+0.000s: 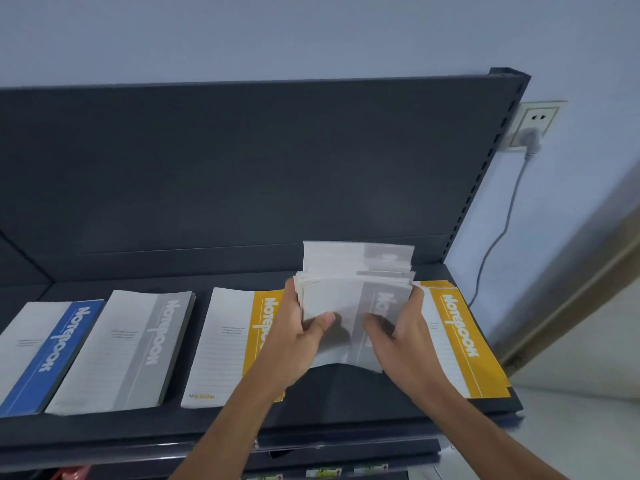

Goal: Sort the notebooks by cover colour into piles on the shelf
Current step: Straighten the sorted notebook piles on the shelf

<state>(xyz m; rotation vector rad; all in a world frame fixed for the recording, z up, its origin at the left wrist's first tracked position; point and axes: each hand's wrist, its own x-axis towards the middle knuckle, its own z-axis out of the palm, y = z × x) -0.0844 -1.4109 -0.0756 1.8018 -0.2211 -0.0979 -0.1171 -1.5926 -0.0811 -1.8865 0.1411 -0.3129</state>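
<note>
Gripping grey-covered notebook stack [353,306], bent, fanned

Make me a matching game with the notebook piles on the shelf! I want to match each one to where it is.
Things:
1. blue pile
2. grey pile
3. held stack
4. yellow pile by the wall socket

Places:
A. gripped by the left hand and right hand
B. far right of the shelf
C. far left
D. second from left

Pairs: 1-C, 2-D, 3-A, 4-B
</note>
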